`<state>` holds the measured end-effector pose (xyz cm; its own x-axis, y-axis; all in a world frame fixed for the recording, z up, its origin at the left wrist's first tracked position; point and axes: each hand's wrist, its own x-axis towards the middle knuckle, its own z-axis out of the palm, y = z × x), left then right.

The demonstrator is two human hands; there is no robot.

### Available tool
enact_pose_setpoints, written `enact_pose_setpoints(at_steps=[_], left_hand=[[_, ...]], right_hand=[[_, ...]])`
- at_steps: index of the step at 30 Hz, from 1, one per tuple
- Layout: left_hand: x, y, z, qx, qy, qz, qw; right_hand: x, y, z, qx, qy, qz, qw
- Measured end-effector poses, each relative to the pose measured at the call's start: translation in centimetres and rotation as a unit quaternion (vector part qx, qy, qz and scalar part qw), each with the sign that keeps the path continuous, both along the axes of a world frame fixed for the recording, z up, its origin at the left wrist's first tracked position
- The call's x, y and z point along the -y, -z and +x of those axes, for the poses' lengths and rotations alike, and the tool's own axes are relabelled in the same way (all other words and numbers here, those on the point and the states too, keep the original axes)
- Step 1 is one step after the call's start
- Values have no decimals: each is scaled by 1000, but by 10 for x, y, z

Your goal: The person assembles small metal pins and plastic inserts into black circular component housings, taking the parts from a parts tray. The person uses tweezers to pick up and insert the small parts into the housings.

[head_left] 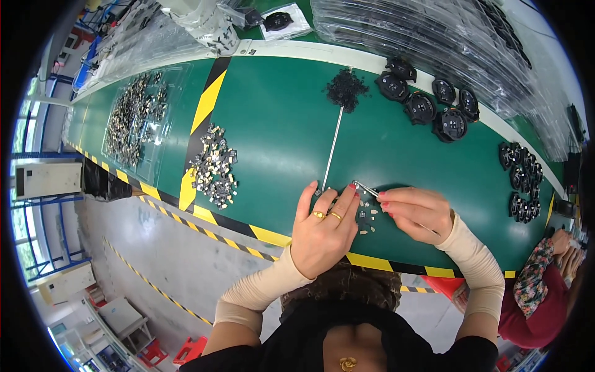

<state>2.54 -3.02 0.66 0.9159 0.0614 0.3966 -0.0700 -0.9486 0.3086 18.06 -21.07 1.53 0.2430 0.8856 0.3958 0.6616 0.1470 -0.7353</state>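
Near the frame's centre, our right hand (pixel 421 214) pinches silver tweezers (pixel 367 189); our left hand (pixel 325 239), fingers slightly spread, meets their tip, its hold unclear to us. Small parts (pixel 362 214) lie between on the green table (pixel 266 136).

Green bench (pixel 273 111), small parts (pixel 214 166), black casings (pixel 421 108)

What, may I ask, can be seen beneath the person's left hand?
The green table and its yellow-black edging show around the left hand; anything directly under it is covered and cannot be seen.
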Motion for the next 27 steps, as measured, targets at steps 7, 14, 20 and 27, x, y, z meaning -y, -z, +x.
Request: enact_pose_setpoints(at_steps=[7,14,20,27], left_hand=[[1,1,0,1,0,-10,1000],[-3,1,2,-5,10,-48,999],[-5,1,2,1,-10,-39,999],[-3,1,-1,0,-20,-60,998]], right_hand=[[1,6,-2,13,3,1,1000],[-12,-2,17,-8,129,9,992],[-52,11,54,-148,230,63,960],[-54,17,55,-160,225,65,959]])
